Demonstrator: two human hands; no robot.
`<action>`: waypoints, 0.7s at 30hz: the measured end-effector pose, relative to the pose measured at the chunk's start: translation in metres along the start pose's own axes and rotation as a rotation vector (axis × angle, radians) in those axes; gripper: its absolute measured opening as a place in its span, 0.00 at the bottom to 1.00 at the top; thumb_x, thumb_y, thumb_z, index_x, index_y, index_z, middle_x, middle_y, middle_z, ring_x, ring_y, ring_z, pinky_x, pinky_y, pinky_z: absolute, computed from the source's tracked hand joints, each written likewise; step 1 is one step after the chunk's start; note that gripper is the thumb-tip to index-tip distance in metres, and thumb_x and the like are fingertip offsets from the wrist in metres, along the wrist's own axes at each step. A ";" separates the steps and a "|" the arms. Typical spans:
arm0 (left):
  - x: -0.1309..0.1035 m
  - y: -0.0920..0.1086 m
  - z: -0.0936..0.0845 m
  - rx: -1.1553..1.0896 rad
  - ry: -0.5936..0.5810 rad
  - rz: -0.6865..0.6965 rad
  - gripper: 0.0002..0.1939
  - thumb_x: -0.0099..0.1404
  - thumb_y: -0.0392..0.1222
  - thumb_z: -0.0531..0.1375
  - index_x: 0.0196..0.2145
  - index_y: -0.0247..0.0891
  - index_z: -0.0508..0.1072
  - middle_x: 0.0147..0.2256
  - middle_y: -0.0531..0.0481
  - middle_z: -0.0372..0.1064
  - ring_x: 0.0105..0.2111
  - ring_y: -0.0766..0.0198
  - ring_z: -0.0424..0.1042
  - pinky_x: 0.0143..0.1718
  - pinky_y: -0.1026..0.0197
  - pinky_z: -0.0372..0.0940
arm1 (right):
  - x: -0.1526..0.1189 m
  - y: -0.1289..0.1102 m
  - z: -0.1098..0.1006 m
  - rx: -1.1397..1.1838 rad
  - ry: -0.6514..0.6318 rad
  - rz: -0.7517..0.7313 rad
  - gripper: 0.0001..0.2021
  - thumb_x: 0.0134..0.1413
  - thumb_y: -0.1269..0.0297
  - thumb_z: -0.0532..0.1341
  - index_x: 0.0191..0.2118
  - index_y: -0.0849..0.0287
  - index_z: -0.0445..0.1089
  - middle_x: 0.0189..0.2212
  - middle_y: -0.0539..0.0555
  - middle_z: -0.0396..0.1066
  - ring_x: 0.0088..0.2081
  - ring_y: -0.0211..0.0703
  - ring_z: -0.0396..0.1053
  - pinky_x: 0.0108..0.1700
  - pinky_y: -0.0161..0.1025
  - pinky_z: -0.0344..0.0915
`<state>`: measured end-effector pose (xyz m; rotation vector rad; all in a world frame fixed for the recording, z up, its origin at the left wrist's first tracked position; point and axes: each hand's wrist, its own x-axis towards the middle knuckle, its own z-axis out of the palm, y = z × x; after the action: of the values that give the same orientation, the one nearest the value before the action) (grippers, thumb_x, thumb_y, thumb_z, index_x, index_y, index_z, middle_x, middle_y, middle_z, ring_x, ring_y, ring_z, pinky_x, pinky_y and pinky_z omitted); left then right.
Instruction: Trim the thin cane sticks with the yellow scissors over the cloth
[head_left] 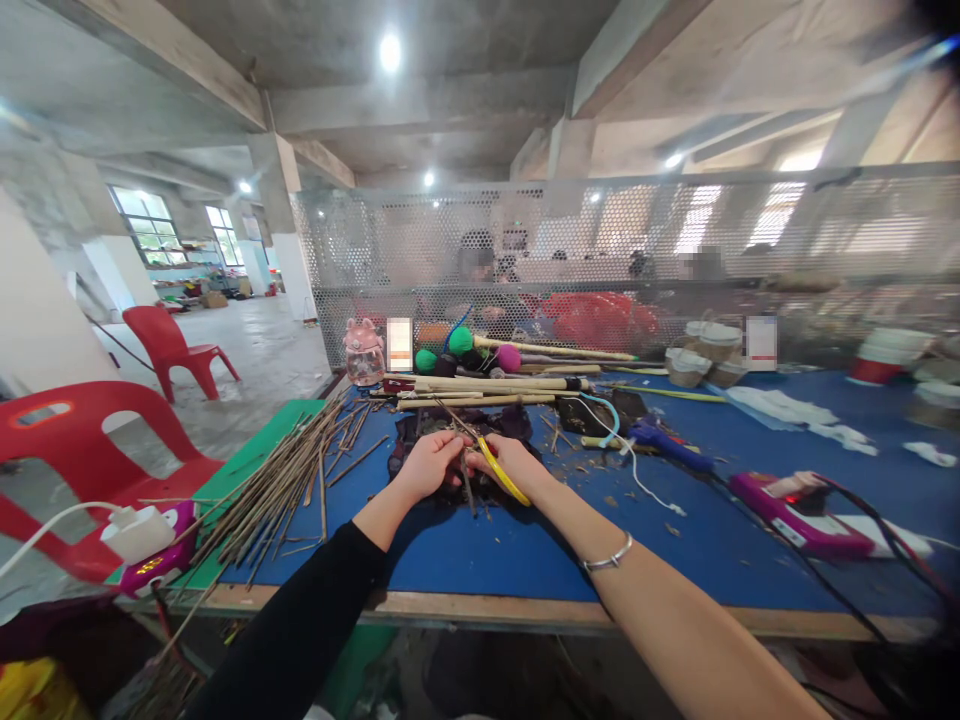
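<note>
My left hand (429, 466) is closed at the middle of the table, its fingertips pinching a thin brown twig (469, 490). Right beside it, my right hand (517, 464) is wrapped round yellow-handled shears (501, 474); their jaws are mostly hidden by the fingers. Both hands nearly touch, above a dark crumpled cloth (405, 440) strewn with bits of twig. To the left of the hands lies a large loose bundle of brown sticks (281, 480). Pale peeled rods (487, 384) lie across the table just beyond the cloth.
Green and magenta balls (508, 358) and a pink bottle (364, 352) stand before a perforated metal screen (420, 240). A blue-handled tool (671, 445), a purple power strip (802, 515) and cords lie right. Another strip (159, 555) and a red chair (112, 440) are left. People sit behind the screen.
</note>
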<state>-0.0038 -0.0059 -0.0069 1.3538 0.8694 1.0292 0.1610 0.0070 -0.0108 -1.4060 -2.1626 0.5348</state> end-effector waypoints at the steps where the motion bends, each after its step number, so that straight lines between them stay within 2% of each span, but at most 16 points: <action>1: 0.000 0.000 -0.001 -0.018 -0.003 -0.003 0.15 0.56 0.48 0.54 0.36 0.33 0.66 0.22 0.51 0.67 0.21 0.67 0.68 0.16 0.69 0.61 | 0.000 0.000 0.000 0.007 -0.002 -0.001 0.19 0.46 0.47 0.55 0.32 0.60 0.66 0.29 0.54 0.70 0.29 0.39 0.66 0.28 0.32 0.56; 5: -0.001 0.001 -0.002 -0.058 0.014 -0.013 0.14 0.57 0.48 0.53 0.37 0.35 0.65 0.23 0.52 0.67 0.22 0.67 0.68 0.18 0.68 0.62 | 0.000 0.000 -0.002 -0.095 0.024 0.036 0.21 0.45 0.45 0.55 0.35 0.59 0.65 0.30 0.54 0.70 0.30 0.41 0.67 0.28 0.33 0.56; 8: -0.003 0.003 -0.001 -0.022 0.045 -0.029 0.13 0.57 0.47 0.53 0.34 0.35 0.65 0.23 0.53 0.66 0.20 0.69 0.67 0.17 0.68 0.61 | -0.002 -0.001 -0.003 -0.187 0.035 0.080 0.24 0.41 0.42 0.57 0.38 0.58 0.63 0.31 0.54 0.70 0.32 0.44 0.67 0.29 0.33 0.55; 11: -0.003 0.003 -0.001 0.024 0.046 -0.040 0.12 0.57 0.48 0.53 0.31 0.35 0.64 0.22 0.53 0.64 0.18 0.69 0.65 0.17 0.66 0.62 | -0.003 -0.003 -0.001 -0.165 0.014 0.057 0.27 0.39 0.43 0.59 0.42 0.57 0.61 0.34 0.55 0.69 0.34 0.44 0.67 0.31 0.34 0.55; 16: -0.003 0.001 0.001 0.010 0.012 -0.032 0.14 0.57 0.49 0.52 0.34 0.34 0.64 0.22 0.53 0.63 0.19 0.69 0.65 0.17 0.66 0.62 | -0.004 -0.005 0.002 -0.100 0.020 0.011 0.25 0.42 0.45 0.59 0.42 0.57 0.60 0.36 0.55 0.69 0.35 0.43 0.67 0.33 0.33 0.56; 21: -0.002 -0.003 0.003 0.041 0.098 0.036 0.16 0.58 0.51 0.52 0.38 0.36 0.63 0.26 0.51 0.64 0.21 0.68 0.66 0.18 0.66 0.64 | -0.003 -0.008 0.004 -0.091 0.018 0.087 0.24 0.44 0.44 0.57 0.41 0.58 0.60 0.34 0.56 0.70 0.34 0.44 0.68 0.32 0.34 0.56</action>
<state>-0.0018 -0.0082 -0.0094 1.3668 0.9461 1.1180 0.1538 0.0005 -0.0099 -1.5532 -2.1435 0.4577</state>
